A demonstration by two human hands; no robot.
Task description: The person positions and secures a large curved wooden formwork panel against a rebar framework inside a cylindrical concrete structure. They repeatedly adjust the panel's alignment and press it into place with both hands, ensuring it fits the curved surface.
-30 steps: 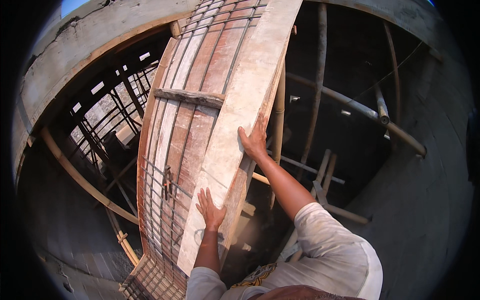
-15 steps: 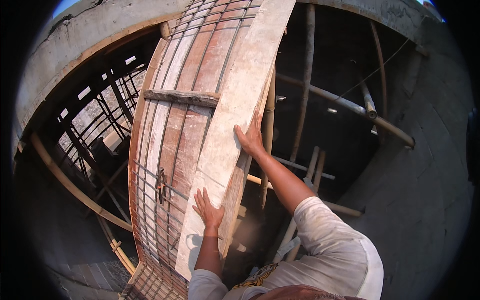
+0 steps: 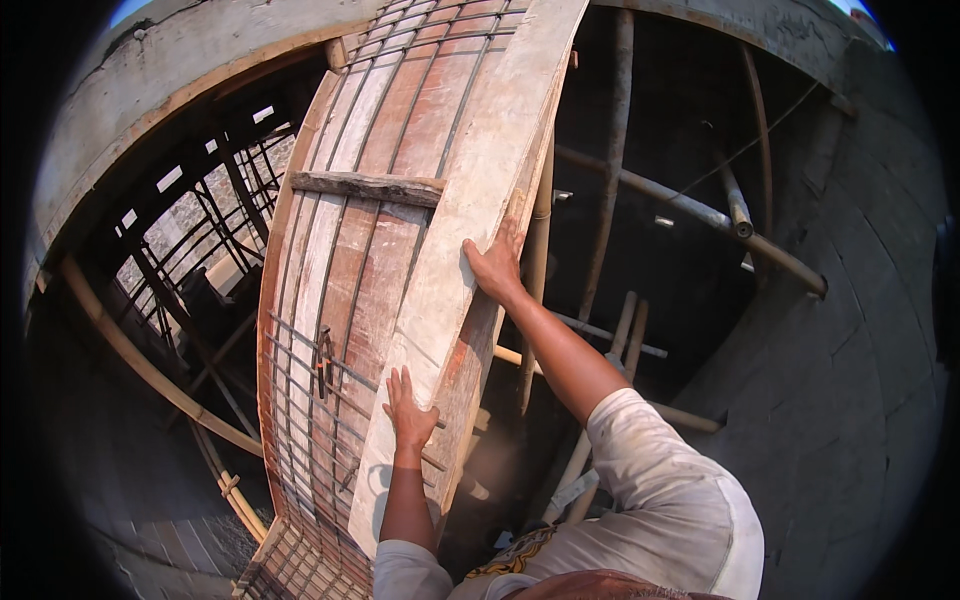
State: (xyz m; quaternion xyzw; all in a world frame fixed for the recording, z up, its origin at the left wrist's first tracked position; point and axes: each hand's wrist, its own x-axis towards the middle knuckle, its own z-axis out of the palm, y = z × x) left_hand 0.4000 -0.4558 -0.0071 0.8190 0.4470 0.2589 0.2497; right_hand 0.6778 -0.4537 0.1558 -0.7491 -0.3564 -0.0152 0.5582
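Note:
A long pale plywood board (image 3: 430, 315) runs lengthwise along the right side of the curved wooden formwork (image 3: 370, 255). My left hand (image 3: 408, 415) lies on its lower part, fingers spread and thumb pointing toward the right edge. Farther up, my right hand (image 3: 494, 268) is at that edge, its thumb on the pale face and its fingers stretched along the brown side plank (image 3: 468, 375). Left of my hands, pincers (image 3: 323, 362) with dark and orange handles rest upright at the steel bars. A short weathered timber (image 3: 370, 187) crosses the formwork and meets the board.
A rebar grid (image 3: 310, 425) covers the lower formwork; more bars cross the top. To the right is a dark drop with bamboo poles (image 3: 690, 208) and a curved grey wall (image 3: 850, 330). A bent bamboo pole (image 3: 140, 355) and a concrete rim (image 3: 130, 125) stand left.
The board has shifted slightly left, and more of the brown plank shows beside it. Both my hands have moved slightly left with it, still against its surface.

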